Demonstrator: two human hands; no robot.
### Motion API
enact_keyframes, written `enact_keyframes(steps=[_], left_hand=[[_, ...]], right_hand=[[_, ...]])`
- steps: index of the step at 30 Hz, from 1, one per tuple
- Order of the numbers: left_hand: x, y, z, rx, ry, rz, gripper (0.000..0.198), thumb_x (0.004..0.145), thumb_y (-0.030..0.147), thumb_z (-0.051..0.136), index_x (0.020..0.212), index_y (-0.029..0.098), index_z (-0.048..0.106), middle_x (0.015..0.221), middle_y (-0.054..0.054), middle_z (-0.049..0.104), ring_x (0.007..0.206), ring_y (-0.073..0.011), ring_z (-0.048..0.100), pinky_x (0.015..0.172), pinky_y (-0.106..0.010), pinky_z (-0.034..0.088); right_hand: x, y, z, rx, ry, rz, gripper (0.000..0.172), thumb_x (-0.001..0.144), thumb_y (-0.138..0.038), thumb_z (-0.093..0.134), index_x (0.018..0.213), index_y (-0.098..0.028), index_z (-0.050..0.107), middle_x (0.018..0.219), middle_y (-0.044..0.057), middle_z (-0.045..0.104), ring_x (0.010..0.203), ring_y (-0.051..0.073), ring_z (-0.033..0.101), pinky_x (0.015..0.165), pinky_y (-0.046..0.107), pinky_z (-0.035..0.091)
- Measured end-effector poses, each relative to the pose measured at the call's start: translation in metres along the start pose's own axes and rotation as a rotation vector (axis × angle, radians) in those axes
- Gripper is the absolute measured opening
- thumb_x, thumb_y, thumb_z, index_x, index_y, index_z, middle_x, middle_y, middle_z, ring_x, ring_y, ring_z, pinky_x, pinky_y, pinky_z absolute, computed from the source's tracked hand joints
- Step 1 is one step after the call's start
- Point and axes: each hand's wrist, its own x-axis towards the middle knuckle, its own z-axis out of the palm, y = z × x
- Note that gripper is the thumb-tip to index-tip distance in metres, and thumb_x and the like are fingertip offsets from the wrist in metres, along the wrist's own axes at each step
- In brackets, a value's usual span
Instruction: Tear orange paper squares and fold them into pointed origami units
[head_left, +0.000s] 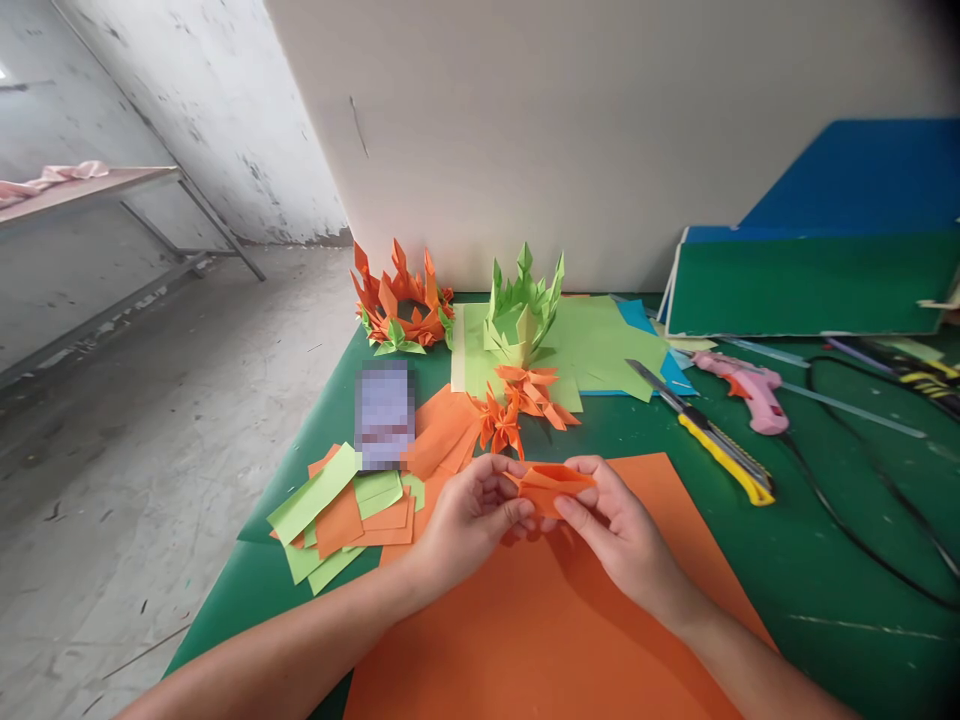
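Note:
A small folded orange paper (553,482) is held up between my two hands, above a large orange sheet (540,640). My left hand (480,515) pinches its left end between thumb and fingers. The right end is gripped by my right hand (619,520), its thumb pressed on the near side. The fold shows a pocket-like opening along its top. Just beyond my hands lie folded orange paper flowers (517,405). An orange paper crown (405,305) and a green paper crown (523,310) stand farther back.
Orange and green paper pieces (337,510) lie left, near a blurred purple item (385,415). Green sheets (600,345) are behind. At right are a yellow cutter (712,450), a pink glue gun (746,390) with a black cord, and green boards (810,285) against the wall.

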Motion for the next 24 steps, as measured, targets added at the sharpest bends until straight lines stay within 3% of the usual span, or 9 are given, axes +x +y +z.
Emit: enact_keyframes(steps=[6,10,14,19,22,24], left_hand=[[0.002,0.005,0.001,0.03,0.067,0.094,0.022,0.084,0.037,0.069,0.087,0.017,0.059,0.081,0.0,0.058,0.069,-0.0112,0.059,0.059,-0.023,0.052],[0.001,0.003,-0.001,0.116,0.049,0.066,0.021,0.087,0.037,0.066,0.088,0.018,0.059,0.077,0.002,0.055,0.062,-0.0084,0.052,0.053,-0.02,0.048],[0.001,-0.002,-0.001,0.114,0.015,0.072,0.018,0.088,0.035,0.065,0.089,0.019,0.056,0.076,0.003,0.051,0.061,-0.0079,0.049,0.052,-0.02,0.046],[0.002,-0.004,-0.001,0.034,0.045,0.189,0.017,0.088,0.025,0.066,0.093,0.021,0.05,0.088,0.002,0.05,0.078,-0.0083,0.049,0.071,-0.02,0.046],[0.002,-0.006,-0.002,0.048,0.072,0.234,0.017,0.089,0.021,0.064,0.089,0.022,0.047,0.087,0.003,0.048,0.076,-0.0076,0.047,0.069,-0.019,0.044],[0.002,-0.006,-0.003,0.141,0.078,0.261,0.014,0.091,0.018,0.061,0.086,0.022,0.048,0.086,0.003,0.049,0.077,-0.0083,0.047,0.068,-0.019,0.043]], right_hand=[[-0.001,-0.007,0.002,0.038,-0.117,0.001,0.023,0.096,-0.039,0.053,0.116,-0.027,0.05,0.107,0.003,0.072,0.092,0.018,0.07,0.082,0.031,0.055],[-0.002,-0.004,0.001,-0.002,-0.078,-0.045,0.025,0.096,-0.039,0.054,0.118,-0.028,0.054,0.112,0.003,0.069,0.102,0.018,0.065,0.086,0.028,0.052],[-0.001,-0.002,-0.001,-0.076,0.003,-0.049,0.024,0.096,-0.043,0.052,0.11,-0.024,0.058,0.091,0.003,0.07,0.083,0.018,0.065,0.074,0.026,0.052],[-0.002,-0.001,0.0,-0.153,-0.018,-0.052,0.029,0.095,-0.044,0.052,0.115,-0.024,0.058,0.086,0.002,0.065,0.078,0.016,0.061,0.075,0.025,0.051],[-0.003,0.003,-0.001,-0.2,0.004,-0.037,0.029,0.095,-0.046,0.053,0.109,-0.022,0.06,0.07,-0.002,0.058,0.065,0.013,0.056,0.067,0.023,0.05],[-0.003,0.005,-0.002,-0.208,0.029,-0.033,0.03,0.095,-0.047,0.051,0.107,-0.022,0.061,0.066,-0.003,0.057,0.065,0.014,0.057,0.069,0.023,0.051]])
